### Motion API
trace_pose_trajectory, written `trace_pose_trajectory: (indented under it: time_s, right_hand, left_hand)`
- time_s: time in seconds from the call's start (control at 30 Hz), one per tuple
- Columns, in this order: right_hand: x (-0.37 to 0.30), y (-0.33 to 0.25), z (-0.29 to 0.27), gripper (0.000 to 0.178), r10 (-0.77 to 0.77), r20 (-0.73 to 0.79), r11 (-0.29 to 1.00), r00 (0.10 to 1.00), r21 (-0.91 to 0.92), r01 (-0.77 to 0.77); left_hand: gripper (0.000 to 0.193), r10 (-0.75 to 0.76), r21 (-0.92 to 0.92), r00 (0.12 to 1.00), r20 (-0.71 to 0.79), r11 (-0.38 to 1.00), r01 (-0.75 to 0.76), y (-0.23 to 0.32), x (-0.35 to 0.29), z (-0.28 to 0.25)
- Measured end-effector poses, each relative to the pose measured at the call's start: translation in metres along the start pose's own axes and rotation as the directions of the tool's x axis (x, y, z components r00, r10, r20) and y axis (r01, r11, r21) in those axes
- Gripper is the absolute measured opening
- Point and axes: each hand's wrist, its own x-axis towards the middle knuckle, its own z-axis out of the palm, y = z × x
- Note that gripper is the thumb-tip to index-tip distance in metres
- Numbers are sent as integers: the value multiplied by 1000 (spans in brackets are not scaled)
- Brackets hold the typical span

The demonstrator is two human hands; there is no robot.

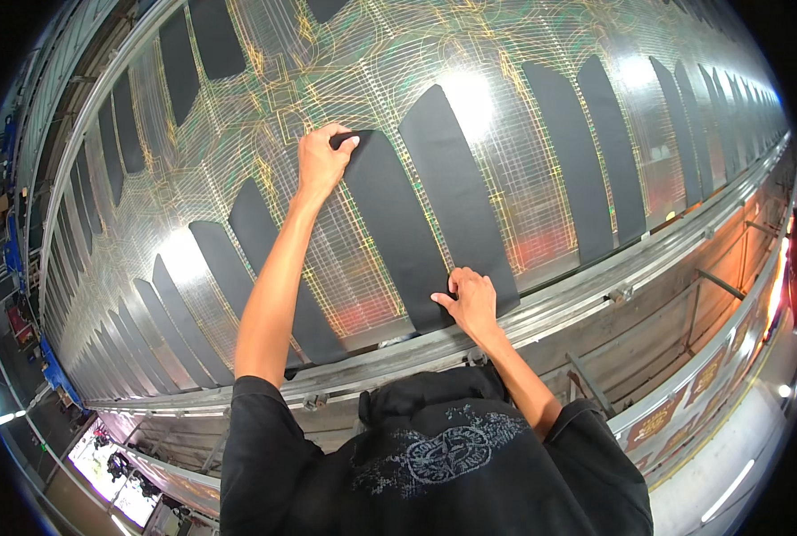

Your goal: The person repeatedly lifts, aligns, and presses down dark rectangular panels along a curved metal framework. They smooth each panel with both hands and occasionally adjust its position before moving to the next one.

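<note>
My left hand [321, 168] pinches the far left corner of a black fabric panel [396, 228], thumb and fingers closed on it; that corner is folded up a little. The rest of the panel lies flat on a long table [541, 214] marked with dense yellow, green and white lines. Just right of it lies a second black panel [459, 179]. Near the front edge, my right hand [473, 304] rests over the near ends of these two panels, thumb apart from the bent fingers and nothing visible between them.
More black panels [586, 152] lie in rows along the table to both sides. A metal rail [541, 330] runs along the front edge, close to my body. Bright lamp reflections [466, 98] glare on the surface. Below the rail, a frame with bars [595, 384] shows.
</note>
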Motion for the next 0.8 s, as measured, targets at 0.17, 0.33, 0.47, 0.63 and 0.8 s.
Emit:
trace_pose_trajectory:
  time_s: [0.17, 0.33, 0.47, 0.63, 0.8]
  right_hand:
    - [-4, 4, 5, 41, -36, -29, 999, 999, 13, 37]
    - [-1, 6, 5, 41, -51, -66, 999, 997, 7, 52]
    - [-5, 11, 11, 40, -62, -106, 998, 992, 16, 64]
    - [-5, 5, 9, 39, -81, -98, 996, 992, 21, 84]
    - [-3, 4, 8, 38, -45, -71, 998, 996, 31, 47]
  left_hand:
    - [6, 602, 63, 797, -54, 798, -599, 44, -107, -30]
    - [13, 643, 7, 752, -143, 761, -649, 74, -198, -72]
    - [7, 542, 0, 829, -138, 837, -548, 70, -149, -70]
    - [23, 329, -34, 928, -177, 940, -340, 12, -42, -41]
    - [29, 262, 68, 957, -126, 965, -255, -33, 16, -9]
